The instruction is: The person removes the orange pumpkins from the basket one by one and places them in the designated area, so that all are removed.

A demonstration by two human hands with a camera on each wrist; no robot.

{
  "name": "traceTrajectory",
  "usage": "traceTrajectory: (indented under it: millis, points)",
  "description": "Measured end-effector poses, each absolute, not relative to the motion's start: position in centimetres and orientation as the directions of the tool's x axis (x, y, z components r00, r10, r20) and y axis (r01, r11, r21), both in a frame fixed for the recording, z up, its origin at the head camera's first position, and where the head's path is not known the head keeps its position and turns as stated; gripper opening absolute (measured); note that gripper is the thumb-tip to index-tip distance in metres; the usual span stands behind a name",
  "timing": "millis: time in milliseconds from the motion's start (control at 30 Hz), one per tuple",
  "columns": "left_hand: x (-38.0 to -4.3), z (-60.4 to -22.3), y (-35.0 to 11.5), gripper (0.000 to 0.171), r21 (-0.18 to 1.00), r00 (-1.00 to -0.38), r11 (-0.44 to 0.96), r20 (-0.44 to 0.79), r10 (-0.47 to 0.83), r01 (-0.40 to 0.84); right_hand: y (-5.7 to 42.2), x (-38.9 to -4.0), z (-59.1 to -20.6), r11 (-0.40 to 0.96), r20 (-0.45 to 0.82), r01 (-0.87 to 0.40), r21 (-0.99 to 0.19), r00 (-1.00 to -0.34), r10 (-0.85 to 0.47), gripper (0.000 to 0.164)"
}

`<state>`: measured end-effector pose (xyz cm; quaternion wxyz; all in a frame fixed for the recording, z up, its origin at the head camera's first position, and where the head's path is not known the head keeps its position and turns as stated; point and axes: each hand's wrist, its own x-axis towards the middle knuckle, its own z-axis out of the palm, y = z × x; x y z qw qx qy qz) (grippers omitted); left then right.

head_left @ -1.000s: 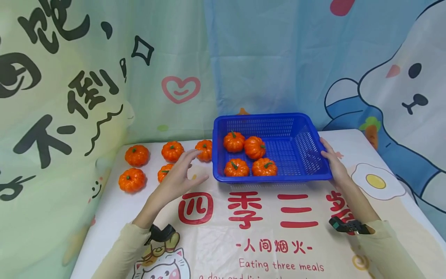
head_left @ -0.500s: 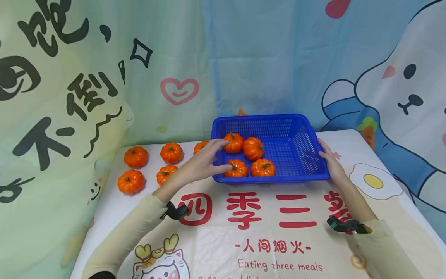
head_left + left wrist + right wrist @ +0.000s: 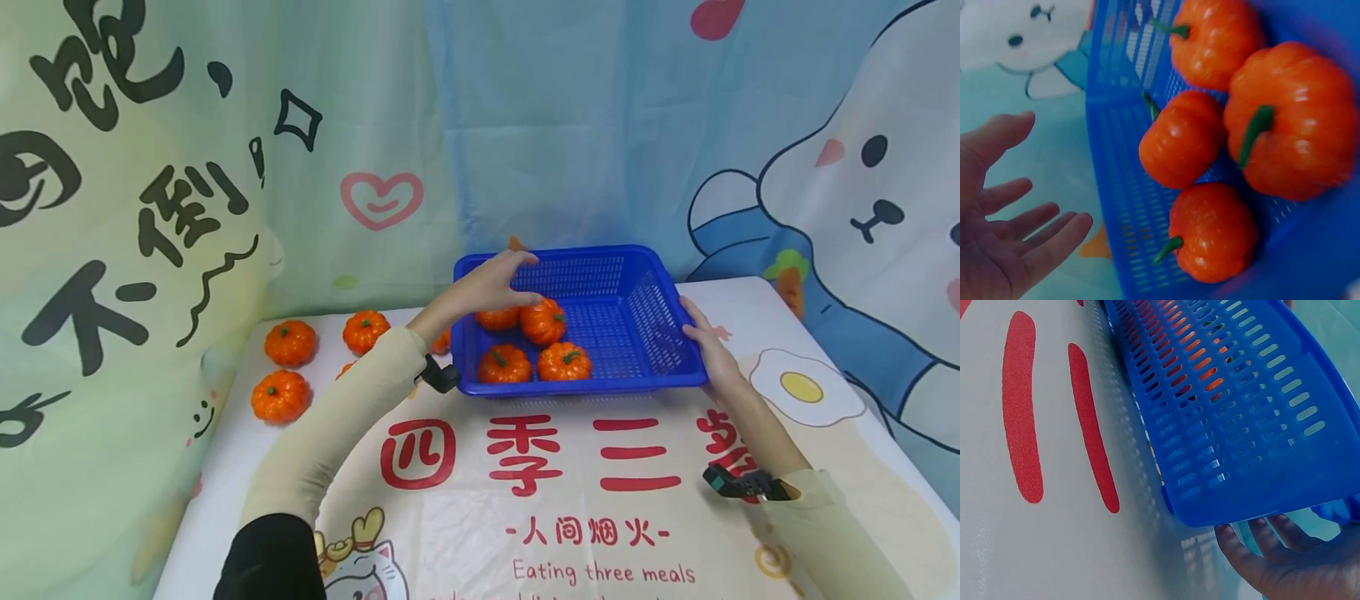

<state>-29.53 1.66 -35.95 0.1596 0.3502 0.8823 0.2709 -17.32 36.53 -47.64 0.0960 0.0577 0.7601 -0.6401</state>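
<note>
Here your left hand (image 3: 491,282), fingers wide, is above the basket (image 3: 637,383), where four pumpkins (image 3: 565,362) lie; your right hand (image 3: 714,357) touches its right end, grip impossible to tell.

Basket (image 3: 662,321), frame centre: smooth plastic. Pumpkins (image 3: 565,362), left and centre: glossy, ribbed. Backdrop (image 3: 540,142), upper frame: looks matt, creased cloth.

The printed surface (image 3: 487,533) in front of me reads 四季三 (image 3: 523,473) in big red characters, the fourth partly hidden by an arm (image 3: 757,421). Smaller lines below say -人间烟火- (image 3: 587,532) and "Eating three meals" (image 3: 603,572); the next is cut off. Black lettering on the curtain (image 3: 540,183) behind shows 不倒 (image 3: 92,342) with an exclamation mark.
</note>
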Motion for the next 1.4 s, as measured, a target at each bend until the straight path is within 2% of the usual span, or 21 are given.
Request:
traceTrajectory:
  millis: [200, 500, 667, 900, 1233, 1400]
  points:
    - [-32.2, -37.5, 3.8, 0.062, 0.659, -0.714, 0.628, -0.193, 0.673, 0.414, 36.4, -17.3, -47.8, 0.168, -0.239, 0.228, -0.959, -0.97, -0.045, 0.055]
    - [-32.6, -39.9, 5.9, 0.062, 0.514, -0.581, 0.708, -0.415, 0.7, 0.485, 36.5, -17.3, -47.9, 0.177, -0.227, 0.215, -0.96, -0.972, -0.053, 0.055]
    - [-32.4, -40.8, 6.7, 0.065, 0.457, -0.557, 0.747, -0.498, 0.664, 0.483, 36.5, -17.4, -47.8, 0.172, -0.221, 0.209, -0.963, -0.974, -0.054, 0.055]
    - [-32.4, -42.2, 7.3, 0.073, 0.462, -0.569, 0.768, -0.517, 0.64, 0.444, 36.4, -17.5, -47.8, 0.169, -0.243, 0.232, -0.958, -0.969, -0.046, 0.054]
    - [-33.7, -42.9, 7.4, 0.073, 0.459, -0.553, 0.74, -0.492, 0.673, 0.492, 36.6, -17.4, -47.6, 0.194, -0.224, 0.214, -0.957, -0.974, -0.03, 0.056]
    - [-33.7, -43.1, 7.2, 0.072, 0.481, -0.563, 0.74, -0.483, 0.671, 0.47, 36.6, -17.3, -47.6, 0.191, -0.233, 0.224, -0.956, -0.972, -0.027, 0.055]
